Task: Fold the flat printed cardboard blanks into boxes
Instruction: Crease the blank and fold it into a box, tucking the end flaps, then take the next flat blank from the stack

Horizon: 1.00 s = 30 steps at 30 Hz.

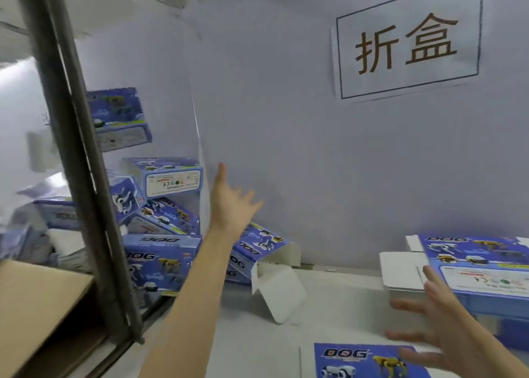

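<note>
A heap of folded blue "DOG" boxes (160, 206) lies at the left behind a dark post. One folded box (263, 251) with open white flaps lies at the heap's right edge on the table. My left hand (229, 203) is stretched out above that box with fingers spread, holding nothing. A stack of flat printed blanks (481, 266) sits at the right. Another flat blank (360, 360) lies at the near edge. My right hand (438, 329) hovers open between the stack and the near blank.
A dark metal post (74, 137) runs diagonally across the left. A brown carton (40, 303) stands at the lower left. A paper sign (406, 42) hangs on the grey back wall. The white table (337, 306) runs under everything.
</note>
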Tool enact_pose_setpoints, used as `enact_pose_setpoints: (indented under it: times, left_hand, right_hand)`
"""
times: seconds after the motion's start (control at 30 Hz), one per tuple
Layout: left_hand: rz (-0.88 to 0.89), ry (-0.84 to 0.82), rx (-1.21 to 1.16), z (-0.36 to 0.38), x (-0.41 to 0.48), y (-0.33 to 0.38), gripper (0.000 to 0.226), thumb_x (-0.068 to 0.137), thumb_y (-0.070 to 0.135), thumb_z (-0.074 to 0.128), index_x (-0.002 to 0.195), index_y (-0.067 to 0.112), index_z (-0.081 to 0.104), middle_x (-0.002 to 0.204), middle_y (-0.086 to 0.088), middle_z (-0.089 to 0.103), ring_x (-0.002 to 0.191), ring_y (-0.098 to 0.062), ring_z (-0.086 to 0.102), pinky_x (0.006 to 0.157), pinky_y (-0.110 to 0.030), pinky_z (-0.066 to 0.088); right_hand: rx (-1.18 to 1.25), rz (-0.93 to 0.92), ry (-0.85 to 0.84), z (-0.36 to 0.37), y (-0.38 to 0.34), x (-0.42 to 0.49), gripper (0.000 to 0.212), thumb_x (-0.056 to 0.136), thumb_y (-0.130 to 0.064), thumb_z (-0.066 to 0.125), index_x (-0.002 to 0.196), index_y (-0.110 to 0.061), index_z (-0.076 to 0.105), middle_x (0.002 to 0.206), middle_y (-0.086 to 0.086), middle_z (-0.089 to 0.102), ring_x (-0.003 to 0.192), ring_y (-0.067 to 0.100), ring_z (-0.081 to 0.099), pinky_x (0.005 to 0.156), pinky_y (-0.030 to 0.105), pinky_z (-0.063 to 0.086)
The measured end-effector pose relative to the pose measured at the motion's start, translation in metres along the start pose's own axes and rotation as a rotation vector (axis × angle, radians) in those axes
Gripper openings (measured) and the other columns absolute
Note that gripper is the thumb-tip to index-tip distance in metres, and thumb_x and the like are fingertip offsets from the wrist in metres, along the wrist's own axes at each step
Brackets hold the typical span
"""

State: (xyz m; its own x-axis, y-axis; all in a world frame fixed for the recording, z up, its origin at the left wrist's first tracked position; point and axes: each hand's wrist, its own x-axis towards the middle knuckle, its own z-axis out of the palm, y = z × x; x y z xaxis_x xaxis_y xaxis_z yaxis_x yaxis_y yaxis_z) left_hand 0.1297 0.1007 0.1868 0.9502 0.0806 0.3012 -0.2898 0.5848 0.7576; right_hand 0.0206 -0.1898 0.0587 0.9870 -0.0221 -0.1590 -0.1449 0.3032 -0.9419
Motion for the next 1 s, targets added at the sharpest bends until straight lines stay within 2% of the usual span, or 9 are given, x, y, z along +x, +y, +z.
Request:
enact_pose_setpoints:
  times: [0.1,0.17,0.23,0.3,0.5,0.57,0.67,0.9,1.0]
  left_hand:
    - [-0.18,-0.222,0.601,0.002,-0.022,-0.075,0.028,0.1,0.028,0.047,0.126,0.024,0.057,0.128,0.0,0.056,0.112,-0.013,0.057,0.091,-0.03,0.044]
    - [-0.381,-0.524,1.047,-0.004,-0.043,-0.129,0.04,0.097,0.027,0.056,0.134,0.012,0.054,0.112,0.003,0.064,0.095,-0.005,0.06,0.078,-0.02,0.042]
    - [-0.563,-0.892,1.491,-0.012,-0.065,-0.179,0.071,0.088,0.049,0.062,0.147,0.02,0.035,0.144,0.0,0.047,0.124,-0.013,0.049,0.098,-0.028,0.037]
    - [-0.628,-1.106,1.79,-0.013,-0.081,-0.203,0.083,0.083,0.056,0.064,0.148,0.027,0.022,0.156,-0.004,0.019,0.14,-0.027,0.029,0.11,-0.044,0.029]
    - [-0.536,-1.018,1.86,0.002,-0.091,-0.201,0.094,0.069,0.055,0.079,0.144,0.025,0.031,0.135,-0.007,0.029,0.13,-0.026,0.031,0.106,-0.05,0.036]
    - [-0.501,-0.994,1.837,0.002,-0.095,-0.198,0.095,0.066,0.055,0.081,0.143,0.023,0.034,0.133,-0.005,0.03,0.128,-0.024,0.032,0.106,-0.046,0.037]
    - [-0.467,-0.963,1.846,-0.003,-0.099,-0.197,0.097,0.064,0.056,0.082,0.141,0.021,0.035,0.132,-0.002,0.032,0.125,-0.02,0.035,0.104,-0.04,0.038]
    - [-0.349,-0.884,1.892,0.005,-0.105,-0.188,0.075,0.059,0.049,0.087,0.11,0.021,0.039,0.113,-0.002,0.041,0.097,-0.016,0.04,0.076,-0.032,0.038]
    - [-0.376,-0.845,1.718,0.013,-0.091,-0.159,0.055,0.066,0.042,0.085,0.098,0.025,0.043,0.106,0.003,0.057,0.093,-0.015,0.058,0.074,-0.031,0.048]
  right_hand:
    - [-0.113,0.008,-0.057,0.001,0.003,-0.012,0.045,0.095,-0.042,0.045,0.14,-0.045,0.036,0.106,0.017,0.061,0.07,0.044,0.066,0.048,0.039,0.054]
    - [-0.376,0.005,-0.034,0.0,0.007,-0.017,0.058,0.079,-0.049,0.059,0.135,-0.045,0.042,0.107,0.005,0.065,0.077,0.028,0.071,0.06,0.033,0.055]
    - [-0.78,0.002,-0.097,-0.002,0.012,-0.022,0.059,0.077,-0.055,0.064,0.13,-0.045,0.042,0.11,-0.014,0.062,0.089,0.002,0.067,0.074,0.016,0.049]
    - [-1.048,0.009,-0.117,-0.008,0.017,-0.019,0.049,0.087,-0.052,0.06,0.132,-0.04,0.044,0.117,-0.018,0.055,0.1,-0.005,0.057,0.082,0.009,0.04]
    - [-1.269,0.116,-0.142,-0.016,0.015,-0.019,0.046,0.091,-0.051,0.054,0.134,-0.034,0.049,0.141,-0.01,0.048,0.108,0.003,0.05,0.079,0.006,0.038]
    - [-1.361,0.126,-0.145,-0.02,0.014,-0.02,0.056,0.091,-0.053,0.052,0.141,-0.032,0.042,0.149,-0.008,0.039,0.126,0.01,0.044,0.095,0.019,0.036]
    - [-1.394,0.067,-0.118,-0.023,0.01,-0.019,0.057,0.091,-0.051,0.053,0.143,-0.032,0.039,0.149,-0.006,0.041,0.127,0.013,0.046,0.096,0.024,0.038]
    - [-1.328,-0.136,0.031,-0.028,0.005,-0.022,0.055,0.094,-0.048,0.051,0.144,-0.031,0.037,0.148,-0.006,0.042,0.127,0.011,0.046,0.098,0.028,0.042]
    - [-1.262,-0.253,0.113,-0.029,0.002,-0.022,0.054,0.094,-0.048,0.051,0.143,-0.034,0.036,0.146,-0.009,0.043,0.129,0.01,0.042,0.1,0.029,0.042]
